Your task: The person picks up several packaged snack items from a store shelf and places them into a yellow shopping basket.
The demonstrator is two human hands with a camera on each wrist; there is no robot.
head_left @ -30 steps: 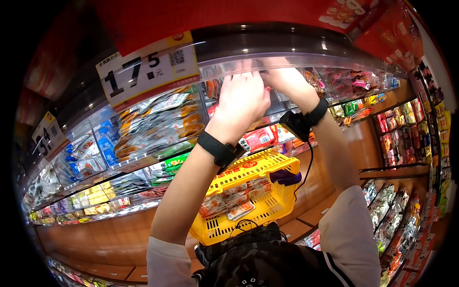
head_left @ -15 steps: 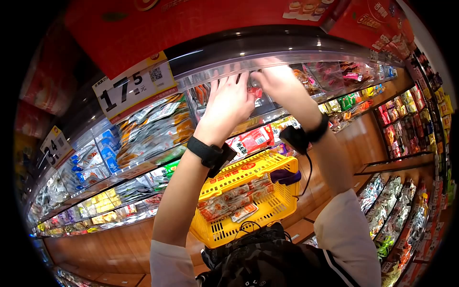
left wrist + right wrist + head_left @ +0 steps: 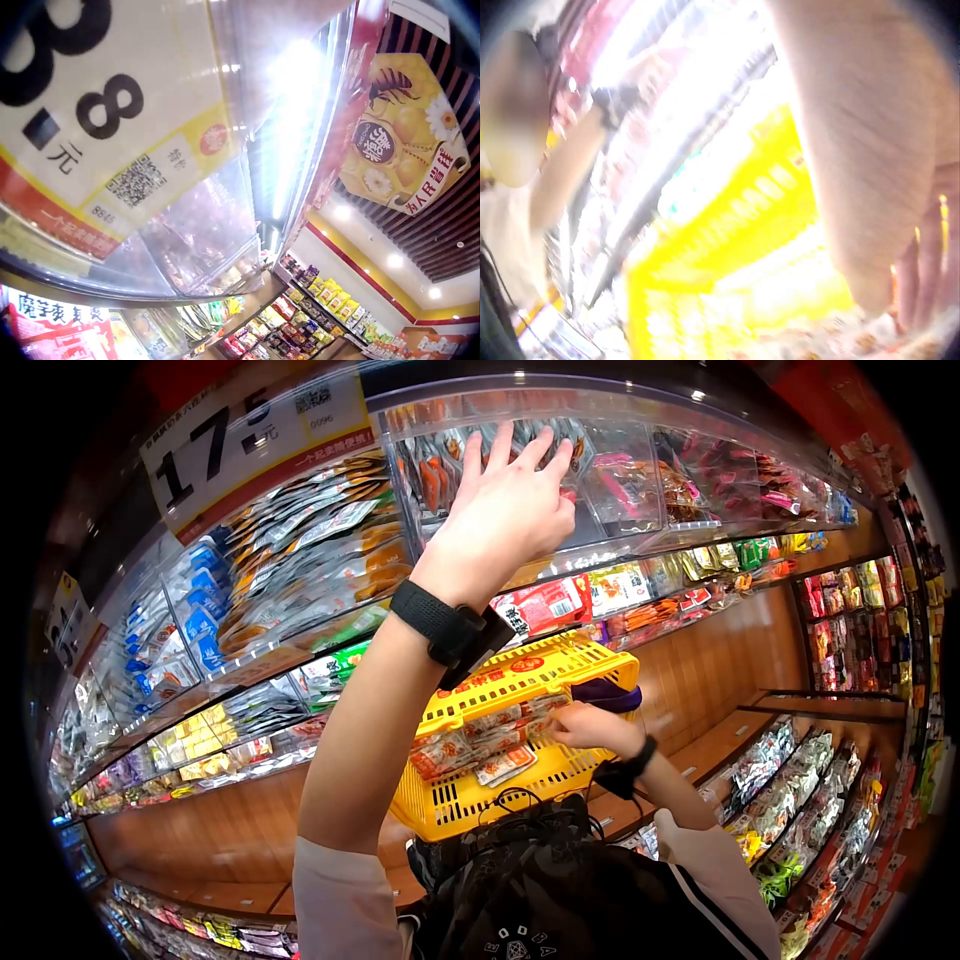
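My left hand (image 3: pixel 505 505) reaches up to a clear shelf bin, its fingers straight and spread over dark-and-orange snack packets (image 3: pixel 432 475). Lower down, my right hand (image 3: pixel 588 727) is at the yellow shopping basket (image 3: pixel 470 818), beside a pile of red-and-white snack packets (image 3: pixel 505 764). In the right wrist view, the fingers (image 3: pixel 928 262) of that hand point down close to packets (image 3: pixel 862 337), blurred at the bottom edge. Whether it holds a packet, I cannot tell. A dark purple thing (image 3: pixel 608 696) lies over the basket's right end.
A large price tag (image 3: pixel 255 445) hangs from the upper shelf on the left. More bins hold orange-and-silver packets (image 3: pixel 310 555) and blue packets (image 3: pixel 203 610). Red packets (image 3: pixel 540 605) fill a lower shelf behind the basket. Slanted racks of snacks (image 3: pixel 800 800) stand at the right.
My right hand has come down from the upper bin to the basket. The left hand stays at the bin with its fingers spread wider. The head view has shifted around the shelf.
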